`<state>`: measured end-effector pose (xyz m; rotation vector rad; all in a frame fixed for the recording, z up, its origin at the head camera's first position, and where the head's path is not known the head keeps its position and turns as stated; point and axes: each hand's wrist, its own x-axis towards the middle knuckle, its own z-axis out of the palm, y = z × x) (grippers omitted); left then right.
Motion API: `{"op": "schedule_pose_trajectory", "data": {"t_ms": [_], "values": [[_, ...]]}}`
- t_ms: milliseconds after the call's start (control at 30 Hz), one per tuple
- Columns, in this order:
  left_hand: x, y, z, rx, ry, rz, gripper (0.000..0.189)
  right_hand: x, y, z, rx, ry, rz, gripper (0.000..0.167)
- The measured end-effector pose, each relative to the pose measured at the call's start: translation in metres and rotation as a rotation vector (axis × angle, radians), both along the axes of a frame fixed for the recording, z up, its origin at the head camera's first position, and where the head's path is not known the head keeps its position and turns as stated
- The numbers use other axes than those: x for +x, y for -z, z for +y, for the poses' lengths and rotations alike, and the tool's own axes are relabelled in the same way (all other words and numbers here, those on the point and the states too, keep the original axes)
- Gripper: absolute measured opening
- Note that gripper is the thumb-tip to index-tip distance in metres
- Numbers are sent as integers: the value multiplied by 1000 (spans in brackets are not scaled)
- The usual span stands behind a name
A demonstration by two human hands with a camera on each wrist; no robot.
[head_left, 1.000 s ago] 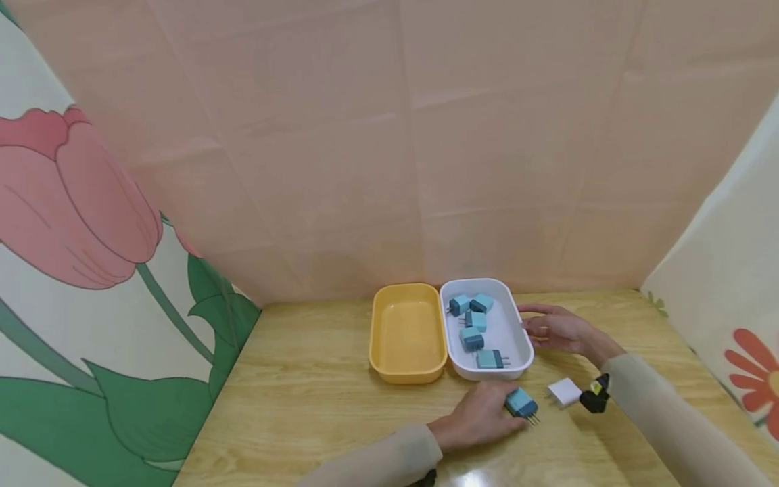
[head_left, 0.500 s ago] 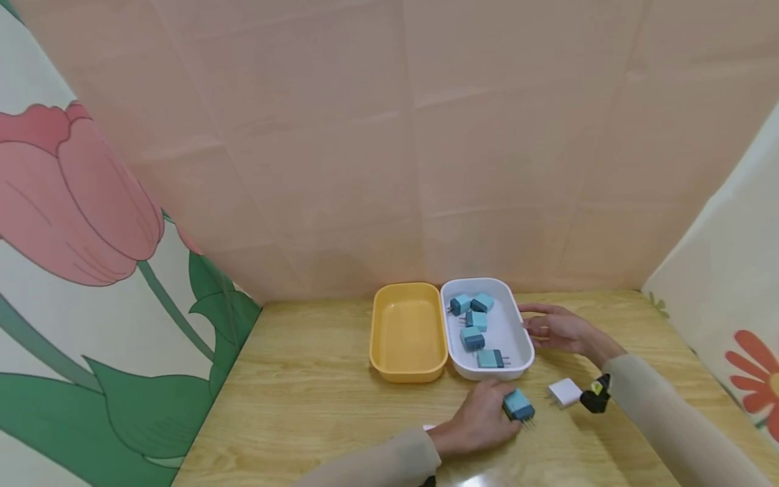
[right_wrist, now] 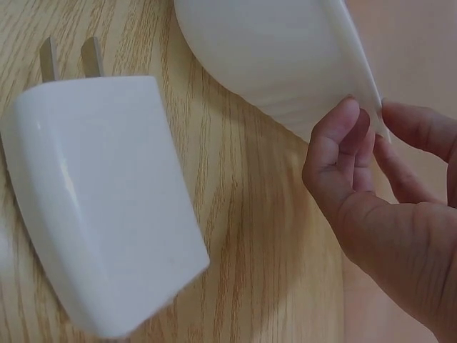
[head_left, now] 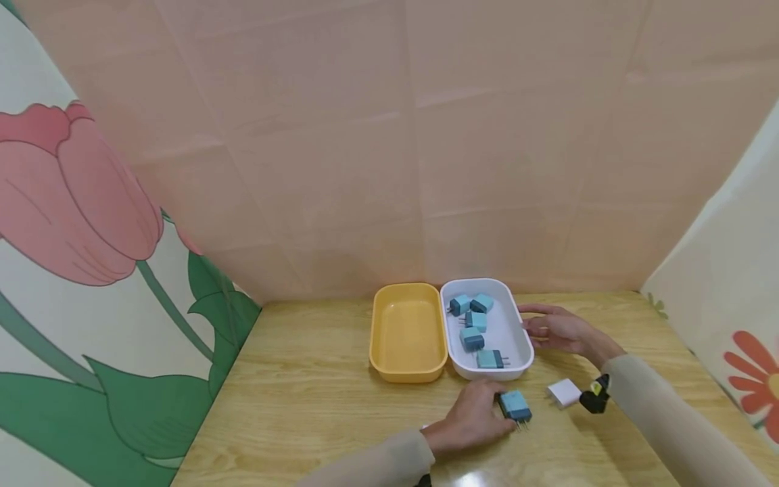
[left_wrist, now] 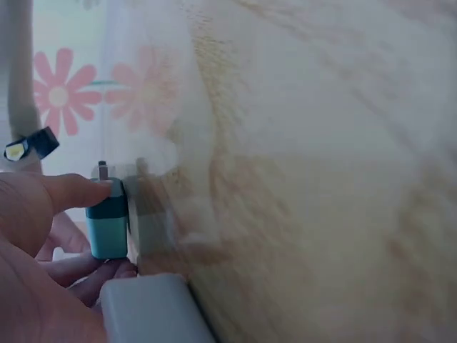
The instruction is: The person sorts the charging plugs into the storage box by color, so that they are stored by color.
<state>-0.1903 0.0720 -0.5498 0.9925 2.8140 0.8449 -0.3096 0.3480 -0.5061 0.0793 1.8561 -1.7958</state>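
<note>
My left hand (head_left: pixel 467 419) pinches a two-tone blue charger plug (head_left: pixel 514 406) by its sides, low over the wooden table. In the left wrist view the thumb lies near the prong end of this blue charger (left_wrist: pixel 108 221), with fingertips at its other end. My right hand (head_left: pixel 555 329) grips the right rim of a white tray (head_left: pixel 525 352); the right wrist view shows thumb and fingers on either side of that rim. Several similar blue chargers (head_left: pixel 471 338) lie in the tray, mostly along its left half. A white charger (right_wrist: pixel 107 207) lies on the table below my right wrist.
A yellow tray (head_left: pixel 408 372) with nothing in it stands against the white one's left side. Part of another white block (left_wrist: pixel 153 307) shows beside my left wrist. The peach-coloured wall covering (head_left: pixel 341 169) rises behind the trays.
My left hand has shifted slightly left with the blue charger, which has turned a little. The white thing by the left wrist has come into view. My right hand stays put.
</note>
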Motion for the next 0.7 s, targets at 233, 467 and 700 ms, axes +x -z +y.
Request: {"op": "schedule_pose_trajectory", "data": {"t_ms": [233, 467, 700], "values": [[0, -6, -8, 53, 46, -123, 21, 0, 1, 0, 24, -7, 11, 65], [5, -13, -15, 78, 94, -137, 20, -1, 1, 2, 30, -10, 9, 63], [7, -23, -23, 172, 161, -214, 38, -5, 6, 4, 32, -34, 39, 61]]}}
